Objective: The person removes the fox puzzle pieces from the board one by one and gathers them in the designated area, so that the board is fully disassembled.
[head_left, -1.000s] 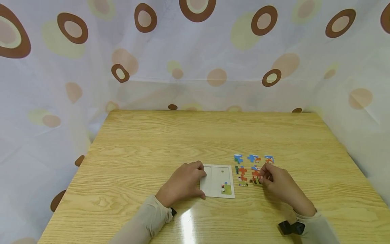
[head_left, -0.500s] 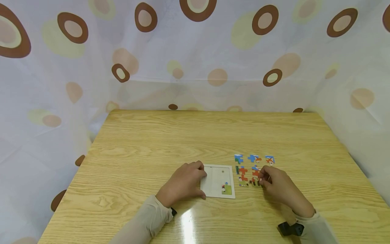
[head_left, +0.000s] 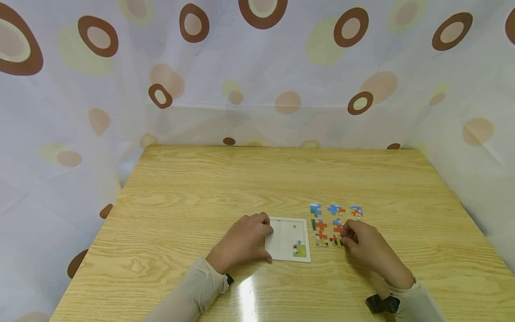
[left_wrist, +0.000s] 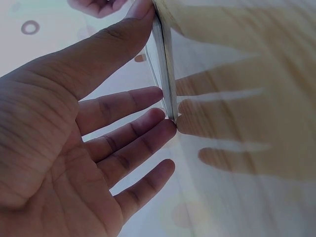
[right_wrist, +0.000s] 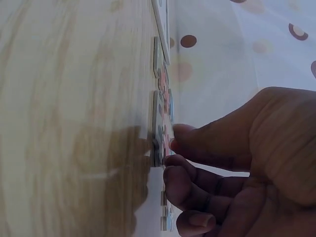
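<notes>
My left hand [head_left: 246, 237] spans the left edge of a white puzzle tray [head_left: 277, 257], thumb by its near corner and fingertips [left_wrist: 170, 123] along the edge in the left wrist view. A green puzzle piece [head_left: 299, 250] lies in the tray's near right corner. To the right, my right hand [head_left: 364, 241] pinches a green and dark striped puzzle piece [head_left: 337, 242] with thumb and forefinger, low over the table. In the right wrist view the thumb and curled fingers meet at the edge of this piece [right_wrist: 158, 128].
Several more pieces lie in loose rows right of the tray: a blue and green one [head_left: 315, 209], a blue and orange one [head_left: 334, 209], a fox-patterned one [head_left: 356, 211] and red ones [head_left: 320, 225]. A spotted curtain [head_left: 257, 58] stands behind the wooden table [head_left: 225, 179].
My right hand has shifted slightly toward me, and the striped piece has moved a little with its fingertips. The left hand and the tray stay in place.
</notes>
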Action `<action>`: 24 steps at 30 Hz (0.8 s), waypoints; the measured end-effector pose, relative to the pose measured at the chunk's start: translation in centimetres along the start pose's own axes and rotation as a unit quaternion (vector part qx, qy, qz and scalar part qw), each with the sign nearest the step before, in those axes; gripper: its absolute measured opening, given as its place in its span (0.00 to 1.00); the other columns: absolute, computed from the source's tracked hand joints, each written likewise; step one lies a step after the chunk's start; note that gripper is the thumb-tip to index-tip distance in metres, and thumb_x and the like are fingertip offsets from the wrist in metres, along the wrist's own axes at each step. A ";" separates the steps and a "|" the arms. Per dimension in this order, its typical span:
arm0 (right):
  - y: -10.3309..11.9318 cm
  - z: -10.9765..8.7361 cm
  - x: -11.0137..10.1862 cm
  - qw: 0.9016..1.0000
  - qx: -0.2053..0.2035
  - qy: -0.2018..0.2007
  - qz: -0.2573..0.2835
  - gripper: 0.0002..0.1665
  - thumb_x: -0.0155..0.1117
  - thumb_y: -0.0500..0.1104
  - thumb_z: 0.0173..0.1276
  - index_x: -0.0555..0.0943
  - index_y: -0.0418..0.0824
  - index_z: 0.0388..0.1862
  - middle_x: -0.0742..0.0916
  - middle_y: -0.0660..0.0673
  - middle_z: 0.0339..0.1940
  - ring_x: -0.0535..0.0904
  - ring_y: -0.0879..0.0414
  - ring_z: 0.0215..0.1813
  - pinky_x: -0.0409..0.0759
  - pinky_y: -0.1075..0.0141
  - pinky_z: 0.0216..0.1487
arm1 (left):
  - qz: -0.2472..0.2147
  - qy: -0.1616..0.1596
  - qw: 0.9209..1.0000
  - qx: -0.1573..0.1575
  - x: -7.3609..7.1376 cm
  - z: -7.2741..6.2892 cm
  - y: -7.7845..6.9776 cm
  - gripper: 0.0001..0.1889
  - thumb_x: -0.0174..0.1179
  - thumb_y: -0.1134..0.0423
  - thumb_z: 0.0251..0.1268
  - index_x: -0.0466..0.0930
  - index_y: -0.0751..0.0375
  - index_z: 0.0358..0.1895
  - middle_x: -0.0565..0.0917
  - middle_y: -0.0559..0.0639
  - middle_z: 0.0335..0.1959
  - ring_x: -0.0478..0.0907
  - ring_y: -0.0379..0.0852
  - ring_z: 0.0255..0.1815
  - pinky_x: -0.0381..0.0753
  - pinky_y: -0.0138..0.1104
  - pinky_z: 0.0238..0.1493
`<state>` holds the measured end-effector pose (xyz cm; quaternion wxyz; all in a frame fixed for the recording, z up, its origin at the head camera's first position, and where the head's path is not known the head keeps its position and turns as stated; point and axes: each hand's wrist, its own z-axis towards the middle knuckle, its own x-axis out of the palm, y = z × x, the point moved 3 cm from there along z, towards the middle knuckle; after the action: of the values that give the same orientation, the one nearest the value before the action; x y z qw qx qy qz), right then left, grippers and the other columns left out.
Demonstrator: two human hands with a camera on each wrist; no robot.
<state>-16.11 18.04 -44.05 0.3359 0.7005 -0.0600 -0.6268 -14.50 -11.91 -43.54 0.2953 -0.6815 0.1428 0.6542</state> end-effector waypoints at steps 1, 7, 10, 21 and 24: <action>0.1 0.0 0.0 1.000 -0.001 -0.005 -0.001 0.08 0.70 0.30 0.68 0.79 0.39 0.34 0.81 0.52 0.29 0.75 0.59 0.30 0.74 0.64 0.30 | 0.001 0.000 1.000 0.000 0.0 0.0 0.0 0.30 0.83 0.40 0.42 0.89 0.54 0.45 0.79 0.44 0.46 0.75 0.40 0.41 0.78 0.37 0.46; 1.1 0.4 0.1 0.999 -0.021 -0.027 0.014 0.07 0.70 0.34 0.70 0.81 0.42 0.34 0.82 0.54 0.28 0.74 0.63 0.27 0.74 0.66 0.28 | -0.002 0.005 1.000 -0.002 0.0 0.0 0.0 0.30 0.83 0.40 0.42 0.89 0.54 0.46 0.79 0.44 0.46 0.75 0.40 0.41 0.78 0.37 0.47; 1.9 0.6 0.3 0.998 -0.050 -0.034 0.030 0.08 0.71 0.34 0.70 0.80 0.43 0.35 0.81 0.55 0.27 0.72 0.65 0.26 0.74 0.67 0.28 | -0.001 0.006 1.000 -0.003 0.0 0.0 0.0 0.30 0.82 0.40 0.42 0.89 0.54 0.46 0.79 0.44 0.47 0.75 0.40 0.42 0.78 0.37 0.48; 4.4 1.7 2.4 0.989 -0.126 0.025 0.070 0.11 0.72 0.36 0.69 0.83 0.34 0.47 0.80 0.56 0.29 0.72 0.66 0.29 0.75 0.67 0.30 | -0.004 0.001 1.000 -0.003 -0.1 0.0 0.0 0.28 0.83 0.40 0.42 0.88 0.53 0.44 0.78 0.43 0.44 0.73 0.39 0.40 0.77 0.37 0.45; 5.0 1.7 3.0 0.988 -0.128 0.049 0.064 0.14 0.73 0.38 0.68 0.83 0.33 0.48 0.79 0.55 0.30 0.71 0.65 0.29 0.75 0.67 0.31 | -0.006 0.003 1.000 -0.004 0.0 0.0 0.0 0.29 0.83 0.40 0.42 0.88 0.53 0.45 0.78 0.43 0.45 0.73 0.39 0.40 0.77 0.37 0.46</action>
<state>-15.39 11.97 -43.84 0.4648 0.6763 -0.0067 -0.5714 -14.52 -11.95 -43.50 0.2956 -0.6855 0.1370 0.6511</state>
